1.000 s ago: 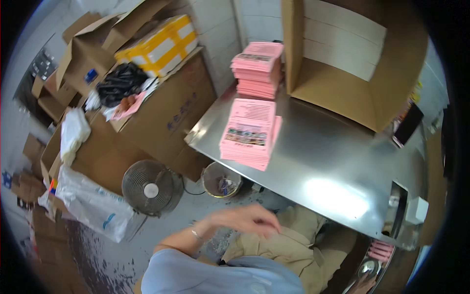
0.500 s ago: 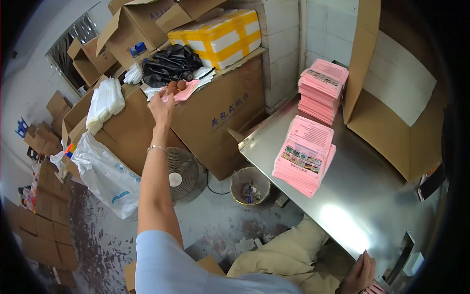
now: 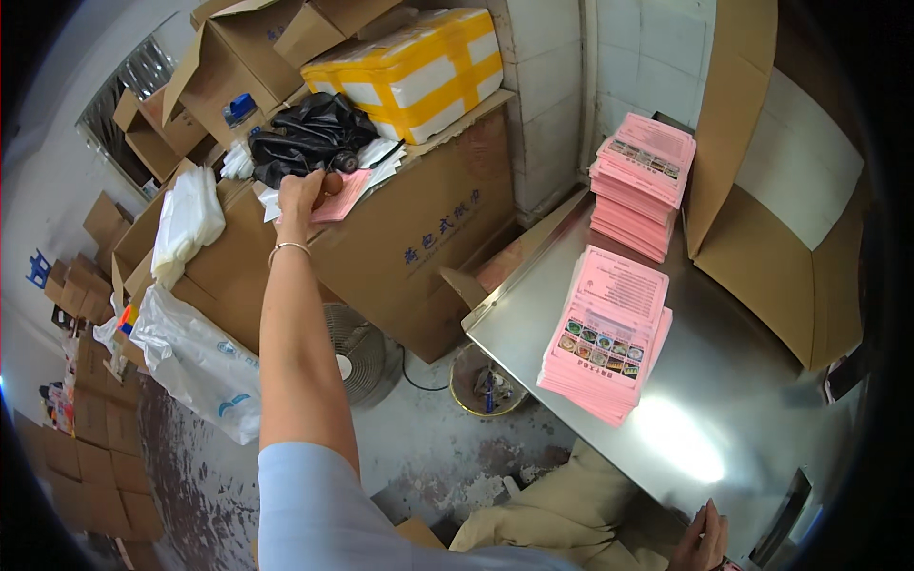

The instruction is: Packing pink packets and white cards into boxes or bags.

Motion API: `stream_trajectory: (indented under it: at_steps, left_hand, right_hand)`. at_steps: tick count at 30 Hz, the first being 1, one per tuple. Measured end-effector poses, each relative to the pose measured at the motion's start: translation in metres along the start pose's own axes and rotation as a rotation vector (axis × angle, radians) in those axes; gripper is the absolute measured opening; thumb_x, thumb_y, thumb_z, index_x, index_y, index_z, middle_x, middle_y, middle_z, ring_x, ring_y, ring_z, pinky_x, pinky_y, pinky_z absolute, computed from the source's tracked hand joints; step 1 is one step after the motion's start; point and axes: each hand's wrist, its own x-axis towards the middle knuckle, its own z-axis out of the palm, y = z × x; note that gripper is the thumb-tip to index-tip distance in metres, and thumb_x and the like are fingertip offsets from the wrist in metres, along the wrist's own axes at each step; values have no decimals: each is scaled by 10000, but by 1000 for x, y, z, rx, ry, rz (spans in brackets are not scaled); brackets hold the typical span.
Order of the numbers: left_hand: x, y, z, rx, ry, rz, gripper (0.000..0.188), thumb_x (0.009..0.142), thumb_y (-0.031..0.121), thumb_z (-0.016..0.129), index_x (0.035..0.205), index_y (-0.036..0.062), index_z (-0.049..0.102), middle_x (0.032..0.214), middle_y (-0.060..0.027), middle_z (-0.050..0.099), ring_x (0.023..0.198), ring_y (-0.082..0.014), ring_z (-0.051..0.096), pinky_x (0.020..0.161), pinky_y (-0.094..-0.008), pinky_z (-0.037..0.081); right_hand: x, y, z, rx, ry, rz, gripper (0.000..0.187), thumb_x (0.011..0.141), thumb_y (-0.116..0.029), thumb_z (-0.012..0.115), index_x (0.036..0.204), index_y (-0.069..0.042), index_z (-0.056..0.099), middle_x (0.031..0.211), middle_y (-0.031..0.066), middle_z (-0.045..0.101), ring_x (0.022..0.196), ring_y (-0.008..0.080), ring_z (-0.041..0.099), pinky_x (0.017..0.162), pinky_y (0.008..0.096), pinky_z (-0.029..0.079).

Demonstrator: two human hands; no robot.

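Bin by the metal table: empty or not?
Not empty: litter shows inside the bin; exactly how full, cannot tell, as the table hides part of it.

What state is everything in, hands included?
Left hand: at brown round items, grip unclear
Right hand: fingers bent by table edge, contents unclear
Front pink stack: edges uneven
Rear pink stack: edges uneven
Carton on table: open
Yellow-and-white box: shut
Black bag: crumpled
Bin: open, litter inside
Fan: upright, spin unclear

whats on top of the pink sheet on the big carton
Round brown things show on the pink sheet, right beside the left hand; whether it grips them, and what it covers, can't be seen.
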Motion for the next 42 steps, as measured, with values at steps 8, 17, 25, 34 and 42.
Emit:
stream_trajectory:
  at_steps: [8,17,25,34,42]
  left_hand:
    - [-31,9,-22,-405,-5,123,345,784,243,789,939,-57,718,826,-139,719,799,-208,690,729,-335,530]
    - [-329,8,-87,-821,-509,462,347,832,32,758,1164,26,655,1100,-18,600,942,-107,600,824,-267,521]
    - [-519,-70,-51,-1123,-897,-72,464,823,-42,743,1250,-41,560,1119,-89,655,1036,-150,623,934,-313,514]
    - [-542,-82,-47,-1064,-971,-108,372,822,-66,731,1168,-66,592,1096,-103,654,974,-158,635,904,-310,527]
    - [-540,-81,-47,-1132,-919,-228,386,842,-41,716,1209,-29,596,1172,-125,662,1013,-183,654,920,-330,529]
  right_hand:
    - [-5,4,6,-50,74,-37,125,898,-27,687,1016,12,690,783,158,662,619,293,623,537,364,500]
    - [13,-67,69,739,-647,49,234,824,-17,699,1056,12,694,943,157,667,809,178,657,689,273,493]
    - [8,-128,173,1282,-728,285,178,886,-42,678,1043,41,685,911,115,654,780,131,604,669,262,500]
    - [-17,-134,200,968,-604,360,67,855,-35,652,864,30,637,768,135,663,648,211,633,602,337,502]
    - [7,-105,296,920,-675,697,230,869,-190,640,779,12,578,680,115,587,627,164,537,617,332,446]
